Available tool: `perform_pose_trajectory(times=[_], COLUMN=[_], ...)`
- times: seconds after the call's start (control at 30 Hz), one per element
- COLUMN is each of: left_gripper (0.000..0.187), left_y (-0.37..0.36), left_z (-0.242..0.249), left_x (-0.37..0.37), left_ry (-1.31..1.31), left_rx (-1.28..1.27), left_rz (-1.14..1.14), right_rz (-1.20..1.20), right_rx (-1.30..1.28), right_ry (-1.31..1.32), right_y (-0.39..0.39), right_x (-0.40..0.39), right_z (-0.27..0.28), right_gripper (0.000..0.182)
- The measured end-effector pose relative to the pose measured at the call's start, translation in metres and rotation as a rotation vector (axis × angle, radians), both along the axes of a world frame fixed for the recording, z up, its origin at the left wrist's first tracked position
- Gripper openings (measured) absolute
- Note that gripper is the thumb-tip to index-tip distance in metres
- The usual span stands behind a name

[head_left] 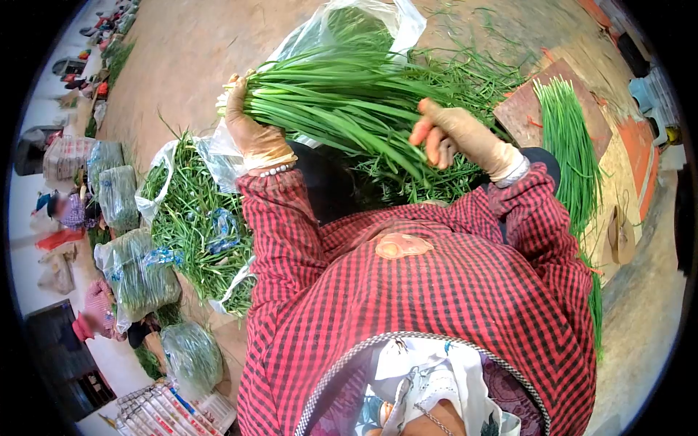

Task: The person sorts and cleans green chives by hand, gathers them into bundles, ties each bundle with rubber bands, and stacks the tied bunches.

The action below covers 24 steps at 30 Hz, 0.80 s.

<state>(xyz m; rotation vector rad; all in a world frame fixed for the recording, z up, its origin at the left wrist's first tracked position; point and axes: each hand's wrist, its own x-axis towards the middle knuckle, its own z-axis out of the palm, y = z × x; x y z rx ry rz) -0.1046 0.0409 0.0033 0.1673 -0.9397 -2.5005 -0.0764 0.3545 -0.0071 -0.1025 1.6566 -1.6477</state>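
A thick bunch of green chives (334, 91) lies sideways in front of me, its pale stem ends to the left. My left hand (251, 131), in a thin glove, is closed around those stem ends. At the leafy tips on the right is my right hand (462, 138), gloved too. Its fingers are loosely bent and apart, with nothing visible in them. Below the bunch, loose green leaves (414, 185) are piled between my knees. A clear plastic bag (407, 29) with more greens sits just beyond the bunch.
To my right, a neat chive bundle (567, 145) rests on a board (523, 109). An open bag of loose trimmings (193, 211) stands at my left. Farther left are packed plastic bags (138, 272) and several people. Scattered leaves (480, 73) lie on the floor ahead.
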Motion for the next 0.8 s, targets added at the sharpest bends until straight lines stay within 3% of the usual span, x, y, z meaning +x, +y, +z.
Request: perform_pose_trajectory(times=[0.1, 0.13, 0.2, 0.33, 0.4, 0.47, 0.53, 0.57, 0.67, 0.73, 0.8], left_gripper=[0.028, 0.028, 0.027, 0.023, 0.019, 0.018, 0.018, 0.017, 0.019, 0.024, 0.028], left_y=[0.005, 0.005, 0.000, -0.013, -0.021, -0.013, -0.002, 0.003, 0.020, 0.030, 0.032], left_z=[-0.002, -0.002, -0.003, -0.008, -0.015, -0.011, -0.010, -0.010, -0.006, -0.002, 0.000], left_x=[-0.004, -0.003, -0.003, -0.002, -0.006, -0.003, -0.003, -0.004, 0.000, 0.003, 0.004], left_ry=[0.008, 0.018, -0.010, -0.050, -0.046, -0.045, -0.041, -0.053, -0.066, -0.059, -0.063], left_rx=[0.002, 0.000, 0.003, -0.007, 0.016, 0.005, -0.002, -0.042, -0.109, -0.106, -0.106], left_rz=[-0.027, -0.033, -0.017, -0.040, 0.034, 0.060, 0.078, 0.071, 0.060, 0.049, 0.053], right_rz=[0.202, 0.207, 0.090, -0.088, -0.059, -0.020, 0.142, 0.162, 0.252, 0.122, 0.108], right_rx=[-0.023, -0.025, -0.041, -0.021, 0.089, 0.186, 0.237, 0.148, 0.363, 0.357, 0.365], right_ry=[0.134, 0.131, 0.202, 0.316, 0.321, 0.656, 0.477, 0.221, 0.451, 0.304, 0.303], right_y=[-0.026, -0.027, -0.029, 0.006, 0.030, 0.035, 0.022, 0.012, -0.018, -0.031, -0.041], right_x=[0.008, 0.010, 0.014, 0.016, 0.013, 0.023, 0.034, 0.037, 0.029, 0.017, 0.012], right_z=[0.006, 0.006, 0.009, 0.016, 0.004, -0.013, 0.014, 0.020, -0.001, -0.015, -0.013], right_gripper=[0.032, 0.032, 0.020, 0.018, 0.019, 0.029, 0.036, 0.040, 0.055, 0.064, 0.060])
